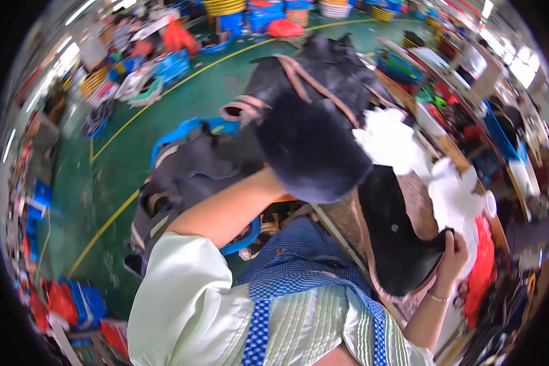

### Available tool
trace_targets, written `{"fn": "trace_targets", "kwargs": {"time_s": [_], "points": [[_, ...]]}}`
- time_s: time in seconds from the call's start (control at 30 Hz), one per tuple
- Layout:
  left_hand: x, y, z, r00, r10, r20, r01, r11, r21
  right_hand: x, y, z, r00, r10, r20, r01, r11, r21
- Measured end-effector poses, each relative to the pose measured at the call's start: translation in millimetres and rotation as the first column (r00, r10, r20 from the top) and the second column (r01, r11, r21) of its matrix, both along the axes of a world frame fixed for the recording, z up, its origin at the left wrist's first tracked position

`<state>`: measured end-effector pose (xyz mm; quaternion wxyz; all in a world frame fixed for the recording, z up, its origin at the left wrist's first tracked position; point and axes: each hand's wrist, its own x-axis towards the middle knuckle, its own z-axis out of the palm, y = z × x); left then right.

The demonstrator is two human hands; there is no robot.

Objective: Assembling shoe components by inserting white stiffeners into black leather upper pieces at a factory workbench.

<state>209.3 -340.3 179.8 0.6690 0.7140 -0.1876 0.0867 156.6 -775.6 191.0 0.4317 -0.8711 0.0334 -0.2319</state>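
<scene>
My right hand (454,255) pinches the right corner of a black leather-like piece (389,235). This piece curves in a U, has a pinkish-tan trim along its left and lower edge and bears a small silver mark. It lies on a brown-topped work table (337,224). My left forearm reaches up to a dark navy rounded piece (314,149), blurred and lifted over the table's left side. That piece covers my left hand, so its fingers are hidden. Just beyond is a heap of black pieces (332,67) with pinkish-tan strips.
White sheet pieces (391,137) lie at the table's right, near a red bag (482,268). At my left a blue basket (186,129) overflows with dark grey pieces (195,165). Blue bins (230,24) and stacked yellow baskets stand far off on the green floor (183,100).
</scene>
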Motion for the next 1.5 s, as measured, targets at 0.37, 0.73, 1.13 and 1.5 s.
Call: {"fn": "trace_targets", "kwargs": {"time_s": [0.37,0.73,1.13,1.5], "points": [[102.6,-69.7,-30.2,0.822,0.489,0.291,-0.567,0.652,0.503,-81.6,-8.1,125.1,0.780,0.603,0.167,-0.603,0.796,-0.053],[134.9,-108.6,-34.5,0.819,0.287,-0.498,-0.114,0.930,0.348,-55.3,31.7,153.9,0.649,0.754,0.099,-0.739,0.656,-0.154],[24.0,-143.3,160.8,0.698,-0.616,-0.366,0.711,0.655,0.256,-0.3,77.3,127.3,0.877,0.420,0.231,-0.474,0.686,0.552],[-11.2,-135.4,130.7,0.667,-0.679,-0.307,0.743,0.632,0.218,-14.9,62.5,98.2,0.764,0.618,0.184,-0.561,0.497,0.662]]}}
